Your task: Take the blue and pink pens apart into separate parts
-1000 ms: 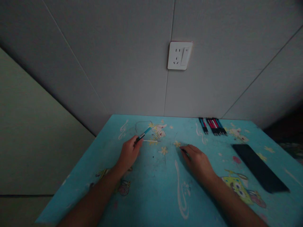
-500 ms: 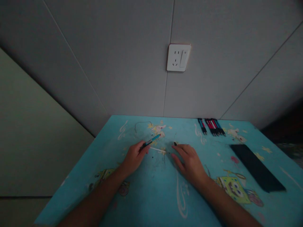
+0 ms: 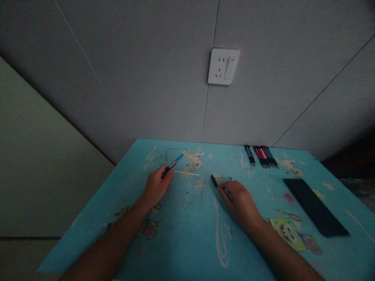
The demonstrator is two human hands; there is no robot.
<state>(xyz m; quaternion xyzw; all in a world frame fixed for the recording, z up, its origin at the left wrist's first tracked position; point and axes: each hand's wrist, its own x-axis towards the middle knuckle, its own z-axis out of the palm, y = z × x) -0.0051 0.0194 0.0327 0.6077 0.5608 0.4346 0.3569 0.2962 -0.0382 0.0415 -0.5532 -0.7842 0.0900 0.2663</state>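
Observation:
My left hand (image 3: 156, 184) is closed around a blue and black pen (image 3: 175, 160), whose blue end points up and to the right. From the same fingers a thin white stick (image 3: 189, 173), like a pen refill, sticks out to the right, low over the table. To the right, my right hand (image 3: 238, 199) pinches one end of a short black pen part (image 3: 214, 180) between thumb and fingers. A gap separates the black part from the white stick. Whether the black part is a cap or a grip, I cannot tell.
A patterned blue cloth (image 3: 178, 242) covers the table. Several blue and red pens (image 3: 265, 157) lie in a row at the back right, with a small group of pens (image 3: 250, 156) beside them. A dark flat strip (image 3: 315, 207) lies at the right. The wall bears a socket (image 3: 224, 66).
My right hand has taken hold of the black pen part, which lay by its fingertips before. With the pen and white stick, my left hand has shifted a little left and away from me.

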